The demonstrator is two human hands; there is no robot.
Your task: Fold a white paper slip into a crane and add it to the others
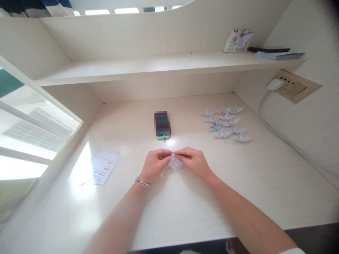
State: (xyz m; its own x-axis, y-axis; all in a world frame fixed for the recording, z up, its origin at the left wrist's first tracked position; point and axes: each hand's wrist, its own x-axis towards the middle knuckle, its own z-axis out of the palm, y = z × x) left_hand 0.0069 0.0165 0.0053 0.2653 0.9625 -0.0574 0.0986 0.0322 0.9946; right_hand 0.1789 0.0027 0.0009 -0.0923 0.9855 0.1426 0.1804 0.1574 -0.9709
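Forearms (243, 213) lead to hands (156, 163) (194, 162) together, pinching printed paper (175, 162), seemingly mid-fold; the next crease likely needs careful alignment

Forearms (233, 204) converge, left fingers (163, 152) and right fingers (185, 152) pinching close together.

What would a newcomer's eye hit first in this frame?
Probably the left hand and right hand, mid-picture, together pinching a small printed paper. Next, the cluster of white folded-paper birds toward the right of the desk, with one blue bird among them. The silver bracelet by the left hand also stands out.
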